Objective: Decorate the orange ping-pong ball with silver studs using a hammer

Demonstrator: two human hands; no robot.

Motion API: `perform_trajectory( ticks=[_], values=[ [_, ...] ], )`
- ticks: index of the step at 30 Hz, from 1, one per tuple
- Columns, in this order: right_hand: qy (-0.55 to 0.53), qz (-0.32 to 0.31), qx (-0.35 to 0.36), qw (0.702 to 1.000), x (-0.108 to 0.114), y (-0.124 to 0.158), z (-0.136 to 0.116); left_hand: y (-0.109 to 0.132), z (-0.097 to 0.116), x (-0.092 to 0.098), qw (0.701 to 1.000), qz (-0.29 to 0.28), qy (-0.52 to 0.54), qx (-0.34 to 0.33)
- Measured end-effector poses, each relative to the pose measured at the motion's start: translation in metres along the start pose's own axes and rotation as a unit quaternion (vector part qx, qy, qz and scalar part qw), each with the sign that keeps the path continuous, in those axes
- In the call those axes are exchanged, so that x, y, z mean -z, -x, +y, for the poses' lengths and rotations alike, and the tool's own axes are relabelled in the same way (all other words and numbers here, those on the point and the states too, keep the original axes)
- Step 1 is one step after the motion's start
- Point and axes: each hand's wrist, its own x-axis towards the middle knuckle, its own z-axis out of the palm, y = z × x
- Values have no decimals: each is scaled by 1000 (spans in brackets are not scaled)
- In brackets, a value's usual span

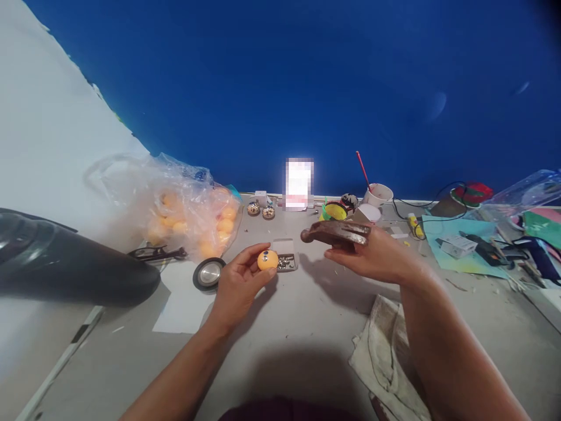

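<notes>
My left hand [240, 282] grips an orange ball [266, 261], about the size of a table-tennis ball, with a few small dark and shiny dots on its upper side. Just behind it, partly hidden by the ball, lies an open small box [287, 266] of shiny metal pieces that look like tacks. A rusty brown claw hammer [335, 232] is in my right hand [372, 257], its head raised above the table to the right of the box. The fingers wrap round its handle, which is mostly hidden. Ball and hammer are apart.
At the left stand a clear plastic bag [184, 193] of orange balls, a black-rimmed metal disc [208, 273] and a dark cylinder [79, 263]. Two studded balls [268, 213] sit behind. A cloth [385, 356] lies by my right forearm; a white cup [379, 195] stands back right.
</notes>
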Motion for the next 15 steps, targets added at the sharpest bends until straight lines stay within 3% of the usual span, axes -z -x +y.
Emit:
perform_trajectory(
  ticks=[5,8,11,15],
  values=[
    [120,-144,-82,979,-12,-10,26,-3,4,6,961,-85,237,115],
    [167,-173,-90,967,-31,-20,30,-4,6,9,928,-106,324,150],
    [175,-189,-91,962,-43,-25,31,-5,6,11,907,-115,368,170],
    [150,-228,-109,956,-48,-25,32,-7,7,12,906,-102,366,185]
  ],
)
